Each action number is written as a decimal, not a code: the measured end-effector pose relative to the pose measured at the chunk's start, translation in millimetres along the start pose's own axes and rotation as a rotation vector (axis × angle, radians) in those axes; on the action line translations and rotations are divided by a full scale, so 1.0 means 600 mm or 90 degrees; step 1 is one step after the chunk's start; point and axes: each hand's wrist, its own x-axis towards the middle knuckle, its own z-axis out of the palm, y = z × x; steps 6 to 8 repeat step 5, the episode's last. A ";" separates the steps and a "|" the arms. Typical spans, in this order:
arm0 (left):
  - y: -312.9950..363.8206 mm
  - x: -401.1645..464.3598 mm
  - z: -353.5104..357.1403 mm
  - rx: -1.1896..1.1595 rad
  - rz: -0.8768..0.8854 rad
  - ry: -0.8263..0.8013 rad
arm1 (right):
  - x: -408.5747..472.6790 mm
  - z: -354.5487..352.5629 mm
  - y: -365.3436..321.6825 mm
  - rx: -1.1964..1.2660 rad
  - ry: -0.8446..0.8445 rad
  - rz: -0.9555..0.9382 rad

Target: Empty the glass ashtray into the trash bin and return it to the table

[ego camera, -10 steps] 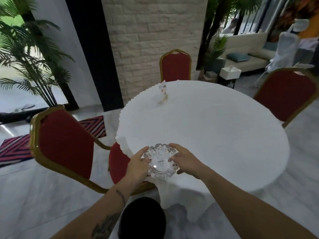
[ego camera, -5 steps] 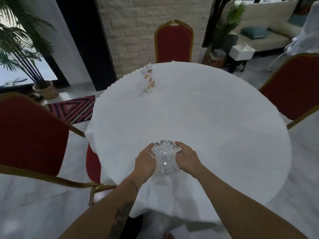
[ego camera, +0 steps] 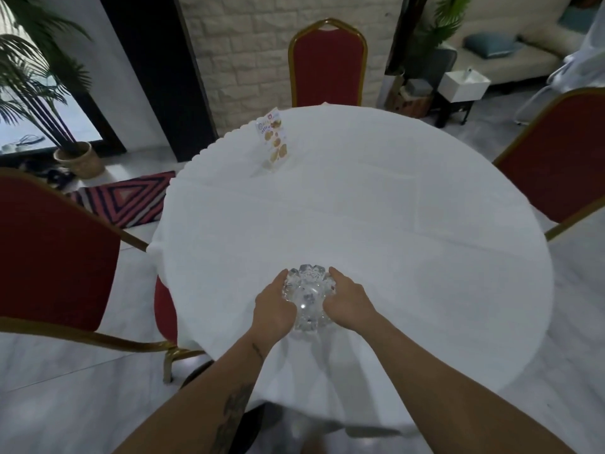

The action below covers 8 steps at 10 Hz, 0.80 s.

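1. Left hand [ego camera: 273, 309] is gripping the left side of the glass ashtray [ego camera: 309, 298], fingers curled round its rim.
2. Right hand [ego camera: 348, 301] is gripping the right side of the same ashtray; the two hands are clamping it between them, one to each flank.
3. Ashtray is sitting at the near part of the round table [ego camera: 376, 224], over the white tablecloth [ego camera: 409, 273]. Cannot tell whether its base is touching the cloth or hovering just above it.
4. Ashtray is reading clear and cut-faceted, rim scalloped; its contents cannot be made out.
5. Both forearms are reaching in from the bottom edge; left forearm is showing a dark tattoo [ego camera: 234, 411].
6. A printed card stand [ego camera: 273, 142] is standing upright at the far left part of the table, well apart from the hands.
7. Red chairs with gold frames are ringing the table: one far side [ego camera: 327, 65], one left [ego camera: 49, 257], one right [ego camera: 556, 158].
8. A striped rug [ego camera: 127, 198] is lying on the pale floor beyond the left chair, with a potted palm [ego camera: 36, 93] behind it.
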 end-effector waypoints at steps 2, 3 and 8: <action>-0.003 0.001 -0.014 0.066 0.032 -0.031 | -0.003 0.001 0.020 0.051 0.019 0.001; -0.005 -0.006 -0.030 0.115 0.055 -0.072 | -0.014 0.004 0.030 0.077 0.034 0.013; -0.048 -0.028 -0.090 0.231 0.098 -0.122 | -0.061 0.033 0.021 -0.010 0.143 -0.031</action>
